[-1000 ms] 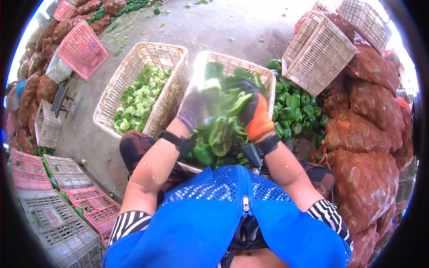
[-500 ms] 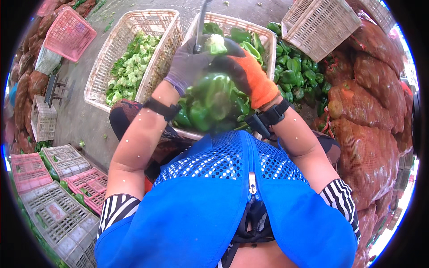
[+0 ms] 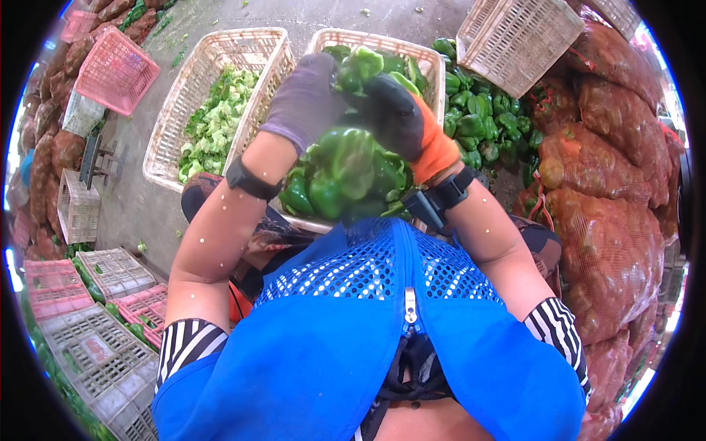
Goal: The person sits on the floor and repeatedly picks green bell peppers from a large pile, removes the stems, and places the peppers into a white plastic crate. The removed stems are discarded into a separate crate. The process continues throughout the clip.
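A green bell pepper [image 3: 359, 71] is up between my hands, over the near part of a crate of peppers. My right hand [image 3: 412, 121], in an orange and dark glove, is closed against its right and lower side. My left hand [image 3: 305, 99], in a purple-grey glove, is curled at the pepper's left side. What lies inside its fingers is hidden, and no knife blade shows now. Below my hands, several glossy green bell peppers [image 3: 346, 173] fill the off-white crate [image 3: 379, 38].
A second off-white crate [image 3: 239, 35], left, holds pale green pepper trimmings [image 3: 220, 121]. Loose peppers [image 3: 482, 110] lie on the floor at right beside a tilted crate [image 3: 518, 44]. Full red mesh sacks [image 3: 603, 250] are stacked far right. Pink and grey crates [image 3: 95, 353] stand lower left.
The upright knife blade by my left hand has gone from sight. The pale cored piece between my hands no longer shows; a green pepper is there. My hands stand slightly farther apart.
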The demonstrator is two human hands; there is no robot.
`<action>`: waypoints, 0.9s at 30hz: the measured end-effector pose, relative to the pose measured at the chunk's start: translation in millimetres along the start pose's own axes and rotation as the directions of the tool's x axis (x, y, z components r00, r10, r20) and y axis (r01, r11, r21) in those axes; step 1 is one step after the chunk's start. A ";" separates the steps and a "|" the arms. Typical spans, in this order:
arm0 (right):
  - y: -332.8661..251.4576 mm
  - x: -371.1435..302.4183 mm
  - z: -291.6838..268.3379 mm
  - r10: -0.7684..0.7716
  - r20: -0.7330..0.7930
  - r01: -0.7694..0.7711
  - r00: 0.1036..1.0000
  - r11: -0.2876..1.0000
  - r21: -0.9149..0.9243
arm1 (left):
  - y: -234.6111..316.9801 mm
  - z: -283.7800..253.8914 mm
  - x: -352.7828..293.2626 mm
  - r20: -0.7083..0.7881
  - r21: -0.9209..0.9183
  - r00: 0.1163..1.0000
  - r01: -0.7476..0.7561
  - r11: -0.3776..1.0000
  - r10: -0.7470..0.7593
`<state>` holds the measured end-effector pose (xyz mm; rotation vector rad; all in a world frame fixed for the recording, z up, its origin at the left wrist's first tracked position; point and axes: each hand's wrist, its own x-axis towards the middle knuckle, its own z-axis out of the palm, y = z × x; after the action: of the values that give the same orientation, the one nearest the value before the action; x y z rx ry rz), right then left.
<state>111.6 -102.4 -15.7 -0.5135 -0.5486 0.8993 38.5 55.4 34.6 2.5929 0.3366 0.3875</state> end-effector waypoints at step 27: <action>28.4 -25.5 -25.1 0.115 -0.228 -0.212 0.967 0.859 -0.466 | -36.9 55.3 -40.6 0.082 -0.728 0.997 0.063 0.683 -0.005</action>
<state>98.1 -113.4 -58.0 -1.1129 -0.5599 0.8584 12.9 50.3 -38.8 1.7905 0.1508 0.3230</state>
